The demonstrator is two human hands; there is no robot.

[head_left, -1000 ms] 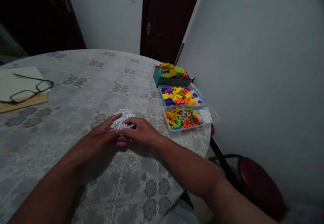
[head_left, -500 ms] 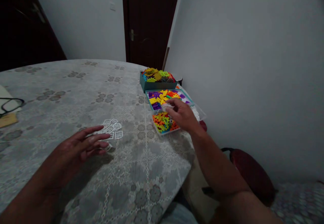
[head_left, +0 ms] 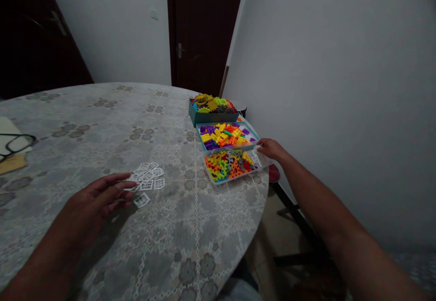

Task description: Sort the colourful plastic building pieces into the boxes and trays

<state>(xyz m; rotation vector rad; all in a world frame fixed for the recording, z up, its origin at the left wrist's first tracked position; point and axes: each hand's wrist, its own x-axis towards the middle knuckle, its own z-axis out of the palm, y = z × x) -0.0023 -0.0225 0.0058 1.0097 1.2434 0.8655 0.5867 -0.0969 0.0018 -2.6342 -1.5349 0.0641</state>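
My left hand [head_left: 98, 196] rests on the table with its fingers stretched out, tips beside a cluster of small white grid pieces [head_left: 148, 177] that lie flat on the cloth. My right hand [head_left: 270, 149] reaches to the far right end of a clear tray [head_left: 218, 179] of mixed coloured connector pieces, where white pieces [head_left: 256, 156] lie. Its fingers curl down into those white pieces; what they hold is hidden.
A teal tray of purple, yellow and orange blocks [head_left: 225, 135] and a teal box of gear pieces [head_left: 211, 106] stand behind the clear tray. Glasses [head_left: 15, 143] lie on papers at far left. The round table's edge [head_left: 262, 196] drops off beside the wall.
My right hand left the white pieces, crossed the trays and now sits at the clear tray's right end. My left hand stayed by the white pieces. The view swung right.
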